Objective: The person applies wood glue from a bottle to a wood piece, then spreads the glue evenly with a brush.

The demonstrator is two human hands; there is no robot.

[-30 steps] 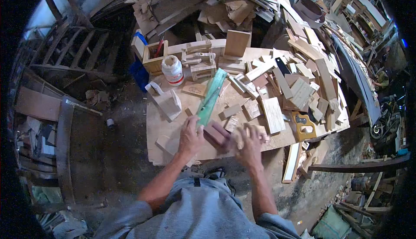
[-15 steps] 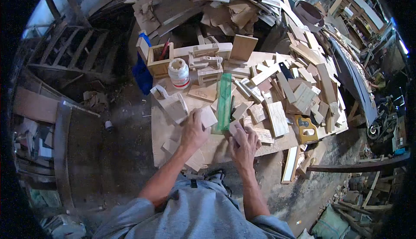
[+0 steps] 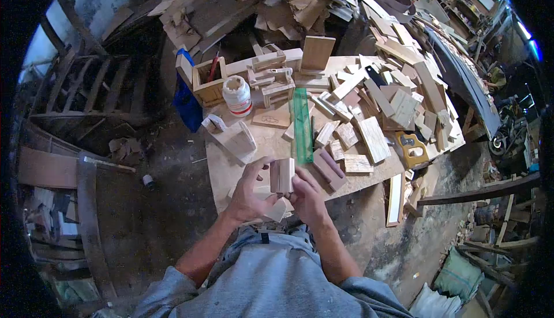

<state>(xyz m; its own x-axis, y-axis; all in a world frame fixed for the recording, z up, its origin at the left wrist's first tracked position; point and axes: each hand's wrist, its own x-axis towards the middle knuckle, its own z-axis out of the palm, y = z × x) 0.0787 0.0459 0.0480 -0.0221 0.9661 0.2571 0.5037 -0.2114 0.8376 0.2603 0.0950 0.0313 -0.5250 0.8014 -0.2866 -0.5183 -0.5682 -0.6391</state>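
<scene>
Near the table's front edge, a small wooden block (image 3: 282, 176) is held upright between my two hands. My left hand (image 3: 249, 194) curls round its left side, fingertips at the upper edge and thumb low. From the right, my right hand (image 3: 309, 195) grips the block's lower right edge, with some fingers hidden behind it. A flat piece with dark strips (image 3: 329, 169) lies just beyond my right hand. The green ruler (image 3: 302, 124) is behind the block, with a dark pencil-like stick (image 3: 313, 127) beside it. A curved wooden piece (image 3: 235, 139) stands to the left.
An open white jar (image 3: 237, 96) and a wooden box (image 3: 208, 81) with tools stand at the back left. Wood offcuts (image 3: 374, 139) are heaped on the right, near a yellow-handled saw (image 3: 412, 148). The worktable's edge (image 3: 214, 194) is close in front of me.
My right hand has let go of the dark-striped piece, now on the table, and moved left to the wooden block. My left hand has brought the block nearer my body.
</scene>
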